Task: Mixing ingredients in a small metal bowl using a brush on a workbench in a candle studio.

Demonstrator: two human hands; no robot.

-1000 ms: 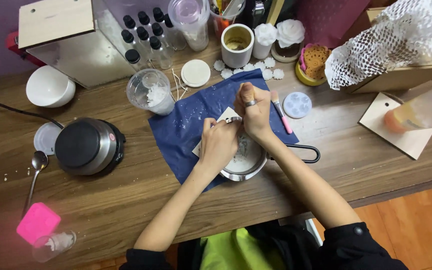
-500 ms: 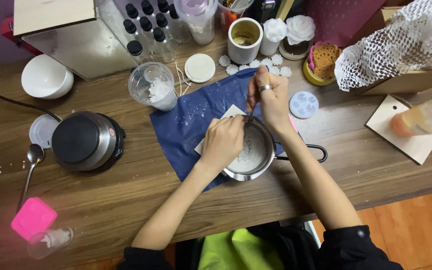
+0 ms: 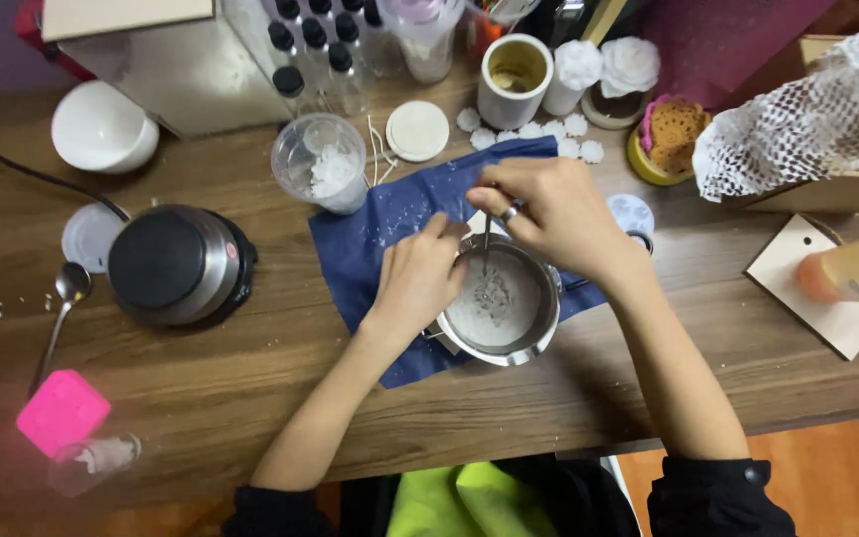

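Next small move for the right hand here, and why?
Probably another slow stir. The right hand holds a thin metal utensil dipped upright into the steel pot, whose whitish contents look grainy. The left hand rests on the pot's rim, seemingly steadying it on the blue cloth, where white flakes lie scattered.

A wooden desk carries a blue cloth, a black hot plate, a spoon, a pink block, a white bowl and a clear plastic cup.
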